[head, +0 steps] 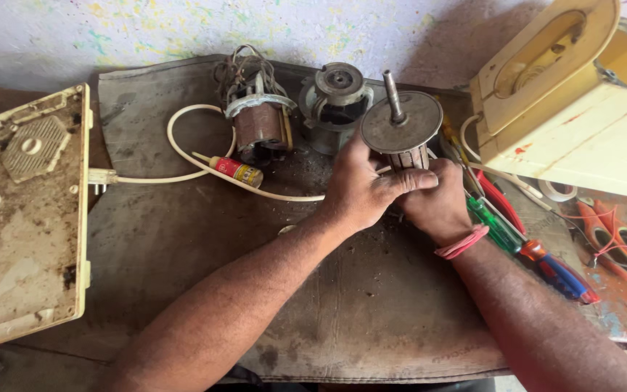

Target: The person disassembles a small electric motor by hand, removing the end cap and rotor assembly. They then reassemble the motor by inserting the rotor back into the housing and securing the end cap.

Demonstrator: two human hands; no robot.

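We have the grey metal motor rotor with its round end plate and upright steel shaft (pixel 401 131) near the far edge of the dark, worn surface (pixel 371 319), right of middle. Our left hand (pixel 361 190) wraps its laminated core; our right hand (pixel 437 207) clasps it from below. It looks heavy, rigid and greasy, so we judge the core the safest grip, not the thin shaft.

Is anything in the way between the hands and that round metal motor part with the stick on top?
Nothing visible. The left hand and right hand both already grip the rotor directly, below its disc.
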